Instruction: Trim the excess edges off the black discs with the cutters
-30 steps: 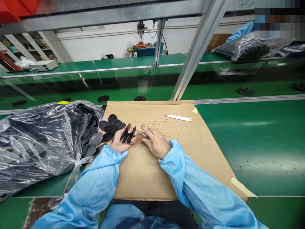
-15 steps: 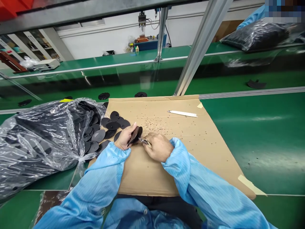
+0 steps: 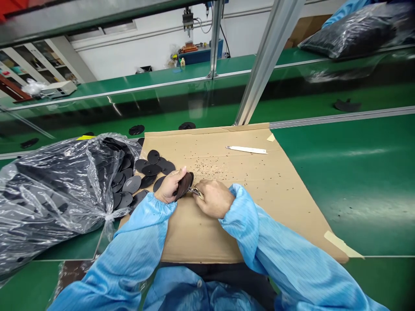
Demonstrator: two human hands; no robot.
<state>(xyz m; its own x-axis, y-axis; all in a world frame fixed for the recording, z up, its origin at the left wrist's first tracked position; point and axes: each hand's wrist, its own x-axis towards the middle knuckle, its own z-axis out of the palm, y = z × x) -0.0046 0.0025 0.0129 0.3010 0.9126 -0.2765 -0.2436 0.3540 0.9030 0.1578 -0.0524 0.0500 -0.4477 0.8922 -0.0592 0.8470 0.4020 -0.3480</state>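
While black discs (image 3: 183,186) are gripped in L hand (image 3: 167,188), pliers (image 3: 196,191) (clasped in R hand (image 3: 214,198)) are set at edge; trimming prob., steady aim needed next.

Bare hands (image 3: 214,198) emerge from blue, finely striped, gathered sleeves (image 3: 288,246).

Bright; pale glare on green tabletop (image 3: 366,177)

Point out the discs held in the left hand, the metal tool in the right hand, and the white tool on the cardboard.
Held discs (image 3: 183,185): head view, on the nearest disc's broad face.
Metal tool (image 3: 195,191): head view, on its exposed metal part.
White tool (image 3: 248,150): head view, midway along its body.
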